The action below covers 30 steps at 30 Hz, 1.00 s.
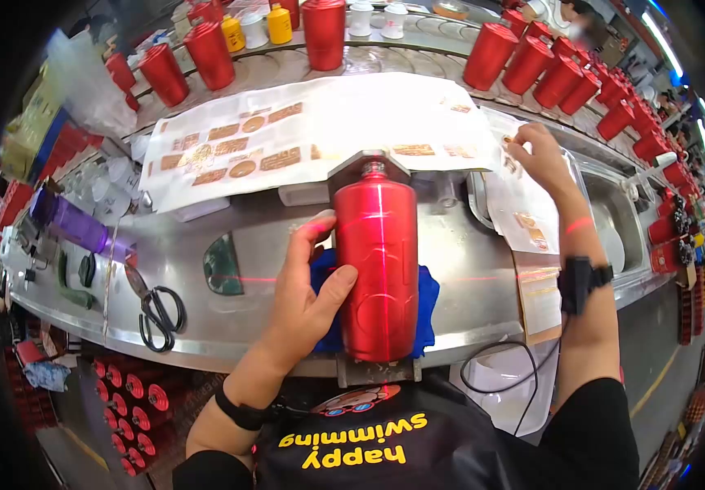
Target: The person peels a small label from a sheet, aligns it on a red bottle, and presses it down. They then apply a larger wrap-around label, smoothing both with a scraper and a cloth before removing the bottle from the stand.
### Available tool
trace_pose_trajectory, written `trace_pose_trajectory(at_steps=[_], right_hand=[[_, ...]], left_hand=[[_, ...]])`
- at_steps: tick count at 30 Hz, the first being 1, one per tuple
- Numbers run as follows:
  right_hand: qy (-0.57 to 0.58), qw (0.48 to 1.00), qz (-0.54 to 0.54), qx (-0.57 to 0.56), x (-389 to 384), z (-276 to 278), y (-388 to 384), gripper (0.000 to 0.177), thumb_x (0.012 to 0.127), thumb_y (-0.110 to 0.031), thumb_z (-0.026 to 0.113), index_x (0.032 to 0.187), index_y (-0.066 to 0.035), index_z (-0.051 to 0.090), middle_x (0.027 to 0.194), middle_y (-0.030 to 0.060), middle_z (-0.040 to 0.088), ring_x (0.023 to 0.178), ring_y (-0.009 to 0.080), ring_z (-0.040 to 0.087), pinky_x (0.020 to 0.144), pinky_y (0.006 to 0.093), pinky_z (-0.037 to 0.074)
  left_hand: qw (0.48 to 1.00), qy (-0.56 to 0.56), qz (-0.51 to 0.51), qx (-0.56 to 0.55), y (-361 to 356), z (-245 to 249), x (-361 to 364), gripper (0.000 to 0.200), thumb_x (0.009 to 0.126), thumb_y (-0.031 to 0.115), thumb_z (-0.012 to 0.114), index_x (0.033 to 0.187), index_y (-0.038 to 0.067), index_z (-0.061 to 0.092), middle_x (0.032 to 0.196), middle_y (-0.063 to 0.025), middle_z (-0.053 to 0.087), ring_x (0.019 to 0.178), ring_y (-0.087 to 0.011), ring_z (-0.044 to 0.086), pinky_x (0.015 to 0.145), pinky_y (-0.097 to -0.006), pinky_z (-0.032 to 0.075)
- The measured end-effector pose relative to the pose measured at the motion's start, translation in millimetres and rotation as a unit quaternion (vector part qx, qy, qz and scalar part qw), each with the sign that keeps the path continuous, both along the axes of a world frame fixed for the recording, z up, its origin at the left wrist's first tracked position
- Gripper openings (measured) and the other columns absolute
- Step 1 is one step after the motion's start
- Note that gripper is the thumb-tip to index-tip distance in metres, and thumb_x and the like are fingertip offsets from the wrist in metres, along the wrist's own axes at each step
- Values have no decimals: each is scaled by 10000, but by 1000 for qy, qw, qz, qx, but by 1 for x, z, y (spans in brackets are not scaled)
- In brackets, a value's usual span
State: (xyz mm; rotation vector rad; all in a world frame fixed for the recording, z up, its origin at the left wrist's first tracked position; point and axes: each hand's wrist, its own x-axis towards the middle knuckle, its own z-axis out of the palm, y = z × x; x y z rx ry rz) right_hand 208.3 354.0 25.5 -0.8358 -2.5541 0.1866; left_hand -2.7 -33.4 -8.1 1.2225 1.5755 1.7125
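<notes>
One glossy red tapered bottle (379, 269) rests over a blue cloth (426, 310), neck pointing away. The left hand (307, 286), half open, touches its side. Well apart, the right hand (539, 155) reaches out, arm extended, fingertips bunched at a white gold-printed sheet (504, 192) — grip unclear. Left of the bottle lie one pair of black-handled scissors (156, 314) and one dark green piece (223, 265).

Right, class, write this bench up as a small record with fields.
Left hand: thumb and fingers at the near red bottle's left side
Right hand: fingertips at a narrow printed sheet; grip unclear
Under bottle: blue cloth
Light: red lines crossing the near red bottle
Left side: black-handled scissors, purple bottle
Beyond: wide sheet with gold print, more red bottles
</notes>
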Motion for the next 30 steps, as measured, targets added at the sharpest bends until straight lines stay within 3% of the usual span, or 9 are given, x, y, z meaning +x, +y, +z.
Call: trace_pose_trajectory(at_steps=[3,9,11,16,22,25,30], right_hand=[[79,994,65,-49,-8,52,-79,144,884,-133,692,867,-5,630,1122,136,630,1000,242,603,829,332,475],[178,929,253,-203,-29,107,-176,121,897,-115,697,890,-19,625,1133,96,622,1003,181,591,822,309,477],[124,934,247,-226,-43,99,-196,82,941,-71,631,907,-14,582,1260,122,581,1054,141,557,914,290,447],[138,924,244,-258,-76,39,-203,115,926,-76,681,895,-14,589,1172,99,604,1031,146,568,847,280,490],[167,915,229,-286,-82,29,-208,127,924,-77,680,883,-2,586,1168,96,601,1008,138,561,842,277,478],[168,914,234,-285,-83,28,-207,130,927,-79,675,880,1,584,1165,99,602,998,141,564,843,282,476],[153,922,227,-275,-83,30,-209,137,932,-84,672,881,6,583,1155,104,611,987,147,568,846,280,473]], left_hand=[[999,-45,-6,9,1,1,2,525,978,262,632,1380,-13,436,1344,-176,512,1274,-257,486,1074,-369,383],[999,-45,7,28,2,-1,2,533,989,288,619,1387,-10,426,1316,-162,510,1230,-229,497,1023,-353,407],[998,-52,10,30,2,1,5,548,984,297,624,1391,-9,420,1329,-161,497,1227,-230,494,1024,-356,403],[999,-41,21,16,6,2,14,630,953,321,667,1407,-16,390,1376,-168,454,1245,-252,466,1057,-379,367],[996,77,44,25,19,3,17,745,920,332,705,1429,-48,318,1411,-223,407,1319,-300,397,1130,-418,294],[999,-1,24,40,19,3,19,759,917,318,707,1435,-56,296,1425,-237,387,1338,-311,378,1148,-429,277],[999,-17,8,32,16,0,16,759,920,297,704,1446,-56,286,1442,-231,375,1341,-307,384,1147,-427,281]])
